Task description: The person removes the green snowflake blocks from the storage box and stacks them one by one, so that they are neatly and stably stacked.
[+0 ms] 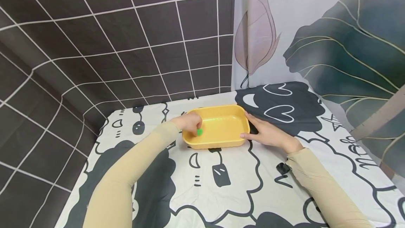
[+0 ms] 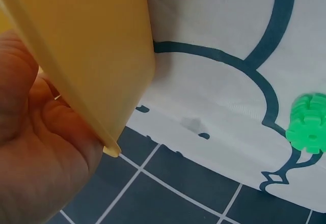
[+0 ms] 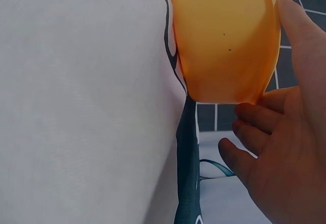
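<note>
A yellow plastic tub [image 1: 223,129] sits on the patterned cloth in the head view. My left hand [image 1: 191,122] reaches over its left end, fingers down inside, pinching a small green piece [image 1: 199,132] low in the tub. In the left wrist view the tub's wall [image 2: 97,56] hides those fingers and the piece. My right hand [image 1: 269,133] holds the tub's right end, thumb and index finger spread along the rim. The right wrist view shows several fingers [image 3: 254,116] of that hand at the tub's lower corner.
Notched green pieces [image 2: 308,124] lie on the cloth outside the tub in the left wrist view; the head view does not show them. A dark gridded wall covering [image 1: 142,45] stands behind, and a leaf-print curtain [image 1: 303,45] hangs at the right.
</note>
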`<action>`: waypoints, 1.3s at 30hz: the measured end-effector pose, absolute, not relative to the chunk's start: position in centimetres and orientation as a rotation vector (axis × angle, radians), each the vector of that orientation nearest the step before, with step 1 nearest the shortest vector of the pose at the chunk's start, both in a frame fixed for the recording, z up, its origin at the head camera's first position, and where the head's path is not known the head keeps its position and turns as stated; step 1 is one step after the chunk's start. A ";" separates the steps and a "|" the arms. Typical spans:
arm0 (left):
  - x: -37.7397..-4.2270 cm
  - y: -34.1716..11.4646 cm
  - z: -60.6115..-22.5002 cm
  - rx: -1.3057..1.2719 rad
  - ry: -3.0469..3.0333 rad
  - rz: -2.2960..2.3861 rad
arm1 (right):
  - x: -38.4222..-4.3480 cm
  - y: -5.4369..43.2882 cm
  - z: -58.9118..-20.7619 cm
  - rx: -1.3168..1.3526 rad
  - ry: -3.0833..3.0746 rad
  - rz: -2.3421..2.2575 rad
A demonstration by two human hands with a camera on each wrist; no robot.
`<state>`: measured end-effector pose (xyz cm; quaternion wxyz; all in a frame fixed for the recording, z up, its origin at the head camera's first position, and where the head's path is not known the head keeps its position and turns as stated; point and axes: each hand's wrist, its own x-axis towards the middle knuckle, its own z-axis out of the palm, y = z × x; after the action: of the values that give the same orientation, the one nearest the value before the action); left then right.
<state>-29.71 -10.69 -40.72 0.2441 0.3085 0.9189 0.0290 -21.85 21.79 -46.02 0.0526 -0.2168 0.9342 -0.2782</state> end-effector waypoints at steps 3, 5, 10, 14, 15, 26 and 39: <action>-29.8 -10.7 -41.1 0.839 2.525 0.071 | -21.8 21.8 -46.0 -0.659 2.839 -0.851; -29.8 -10.7 -41.2 0.842 2.527 0.066 | -21.8 21.7 -46.0 -0.664 2.839 -0.856; -29.6 -10.7 -41.2 0.836 2.521 0.071 | -21.7 21.6 -45.9 -0.675 2.839 -0.854; -29.4 -10.7 -41.3 0.810 2.512 0.102 | -21.6 21.6 -45.8 -0.669 2.839 -0.855; -29.4 -10.7 -41.3 0.807 2.512 0.105 | -21.6 21.6 -45.8 -0.669 2.838 -0.857; -29.5 -10.8 -41.3 0.836 2.488 0.165 | -21.6 21.7 -45.8 -0.655 2.832 -0.867; -30.5 -11.4 -41.4 0.970 2.415 0.385 | -21.6 21.7 -46.0 -0.671 2.848 -0.864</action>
<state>-30.46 -11.40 -41.45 0.2525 0.3567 0.8882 0.1417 -21.63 21.73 -45.96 0.0454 -0.2198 0.9325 -0.2829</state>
